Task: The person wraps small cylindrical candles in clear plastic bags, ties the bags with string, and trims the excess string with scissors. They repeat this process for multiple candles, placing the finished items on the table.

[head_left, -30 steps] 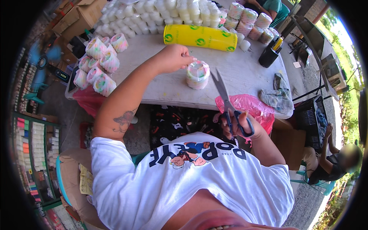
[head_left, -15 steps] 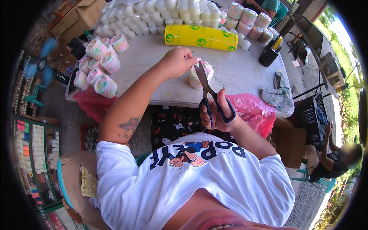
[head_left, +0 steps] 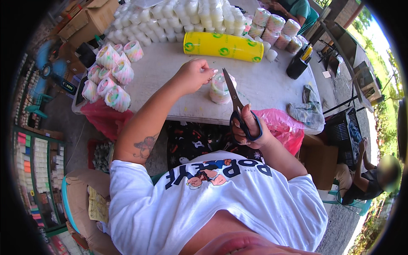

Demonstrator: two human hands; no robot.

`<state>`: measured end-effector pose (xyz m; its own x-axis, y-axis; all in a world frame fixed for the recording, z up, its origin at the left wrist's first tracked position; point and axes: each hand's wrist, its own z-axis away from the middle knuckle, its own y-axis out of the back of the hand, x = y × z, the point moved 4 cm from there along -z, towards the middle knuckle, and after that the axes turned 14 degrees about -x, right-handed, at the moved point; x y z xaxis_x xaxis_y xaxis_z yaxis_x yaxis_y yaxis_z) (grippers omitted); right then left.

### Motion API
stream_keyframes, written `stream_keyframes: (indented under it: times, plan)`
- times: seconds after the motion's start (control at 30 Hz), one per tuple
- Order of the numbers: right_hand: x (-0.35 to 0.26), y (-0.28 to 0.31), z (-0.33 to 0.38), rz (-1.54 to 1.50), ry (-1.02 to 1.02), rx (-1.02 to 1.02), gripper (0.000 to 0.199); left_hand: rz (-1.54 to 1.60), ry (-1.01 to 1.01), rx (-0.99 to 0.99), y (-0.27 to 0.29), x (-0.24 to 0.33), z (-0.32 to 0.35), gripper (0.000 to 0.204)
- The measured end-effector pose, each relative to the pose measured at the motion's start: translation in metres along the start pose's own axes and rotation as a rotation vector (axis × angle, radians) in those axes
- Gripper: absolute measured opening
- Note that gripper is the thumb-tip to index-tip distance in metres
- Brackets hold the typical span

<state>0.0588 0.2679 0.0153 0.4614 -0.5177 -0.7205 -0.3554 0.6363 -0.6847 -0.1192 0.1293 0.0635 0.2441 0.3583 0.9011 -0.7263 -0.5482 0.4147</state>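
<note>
My right hand (head_left: 250,126) grips a pair of scissors (head_left: 236,100) by the dark blue handles, thumb in one loop. The dark blades are together and point up and away, beside a short pastel-streaked pillar (head_left: 219,94) that looks like a candle. This pillar stands upright on the white table (head_left: 170,100). Just to its upper left is my left hand (head_left: 194,75), thumb and fingertips pinched; whatever they hold is too small to make out. Neither hand is clearly touching the pillar.
A yellow roll of wrap (head_left: 223,46) lies beyond my hands. Twisted pastel pieces (head_left: 111,70) cluster left; wrapped white pieces (head_left: 170,21) are stacked at the back. A black pen holder (head_left: 298,66) and grey cloth (head_left: 307,106) are right. Other people sit behind and at right.
The scissors' blades have closed and moved right, with my right hand shifting slightly right and down. My left hand has drawn back a little to the lower left, still pinched.
</note>
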Motion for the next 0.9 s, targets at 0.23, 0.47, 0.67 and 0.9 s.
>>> stream_keyframes:
  times: [0.23,0.47,0.67,0.9]
  plan:
    - [-0.106,0.048,0.083,1.629,-0.217,1.034,0.043,-0.914,-0.193,0.557,0.024,-0.044,0.027,0.041]
    - [-0.119,0.099,0.123,1.695,-0.311,1.178,0.037,-0.333,-0.615,0.314,-0.042,-0.010,0.038,0.055]
    - [-0.155,0.117,0.122,1.594,0.150,1.247,0.030,-0.532,-0.620,0.462,-0.059,-0.026,0.033,0.048]
    - [-0.226,0.217,0.112,0.681,0.379,1.363,0.050,-0.605,-0.575,0.656,-0.085,-0.023,0.027,0.043]
